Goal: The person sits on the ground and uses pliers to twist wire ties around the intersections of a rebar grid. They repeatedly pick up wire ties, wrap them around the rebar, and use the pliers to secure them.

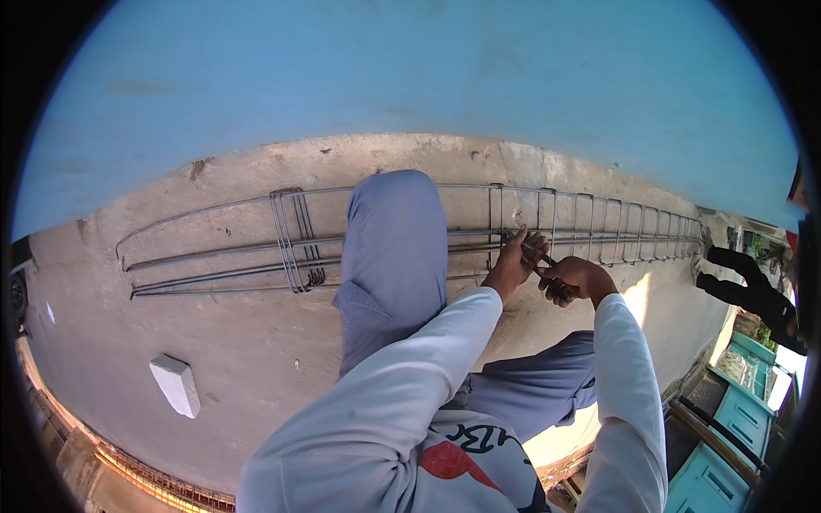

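Observation:
A long cage of steel reinforcing bars (611,231) lies across the concrete, with square stirrups spaced along its right part. My left hand (515,263) is closed at a stirrup and the long bars, its fingertips pinched on something too small to make out. Close beside it, my right hand (577,280) wraps round a dark metal hand tool (547,262) that looks like pincers, its tip pointing toward my left fingers. A bunch of loose stirrups (295,239) hangs together on the bars, left of my raised knee.
A blue wall (410,68) rises along the far side. On the concrete floor (256,368), a white block (175,385) lies at the left. A person in dark clothes (753,282) is beyond the cage's right end. Teal cabinets (718,479) stand at the lower right.

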`<move>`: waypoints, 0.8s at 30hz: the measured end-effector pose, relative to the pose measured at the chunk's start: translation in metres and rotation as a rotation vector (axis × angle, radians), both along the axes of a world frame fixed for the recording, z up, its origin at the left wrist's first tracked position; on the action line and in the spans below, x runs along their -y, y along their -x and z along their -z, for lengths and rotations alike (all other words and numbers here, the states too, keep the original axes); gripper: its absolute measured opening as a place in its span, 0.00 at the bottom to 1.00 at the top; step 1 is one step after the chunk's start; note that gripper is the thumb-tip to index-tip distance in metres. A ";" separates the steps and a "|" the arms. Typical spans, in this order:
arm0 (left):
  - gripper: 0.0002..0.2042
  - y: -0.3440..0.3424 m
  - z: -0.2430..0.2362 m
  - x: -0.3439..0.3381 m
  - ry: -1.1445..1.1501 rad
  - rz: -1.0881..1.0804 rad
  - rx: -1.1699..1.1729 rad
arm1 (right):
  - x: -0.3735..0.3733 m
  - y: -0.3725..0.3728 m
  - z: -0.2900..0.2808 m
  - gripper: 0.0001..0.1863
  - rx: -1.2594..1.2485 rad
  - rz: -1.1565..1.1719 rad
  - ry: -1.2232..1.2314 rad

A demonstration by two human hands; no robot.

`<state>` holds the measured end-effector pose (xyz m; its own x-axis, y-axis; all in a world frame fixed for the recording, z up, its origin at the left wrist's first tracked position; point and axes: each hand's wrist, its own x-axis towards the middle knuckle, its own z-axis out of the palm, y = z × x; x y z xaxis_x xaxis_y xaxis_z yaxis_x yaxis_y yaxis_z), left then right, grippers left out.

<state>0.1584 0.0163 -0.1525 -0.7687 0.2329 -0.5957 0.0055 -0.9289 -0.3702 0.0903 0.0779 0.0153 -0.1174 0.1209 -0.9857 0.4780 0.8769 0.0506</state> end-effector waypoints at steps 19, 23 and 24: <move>0.20 -0.006 -0.008 -0.012 0.171 0.197 0.174 | -0.011 -0.011 -0.008 0.26 -0.050 -0.162 -0.035; 0.18 -0.005 0.006 -0.012 0.206 0.101 0.116 | -0.026 -0.026 0.002 0.24 0.018 0.078 0.117; 0.16 -0.003 -0.006 -0.010 0.205 0.132 0.273 | -0.017 -0.037 -0.007 0.23 -0.082 -0.057 0.088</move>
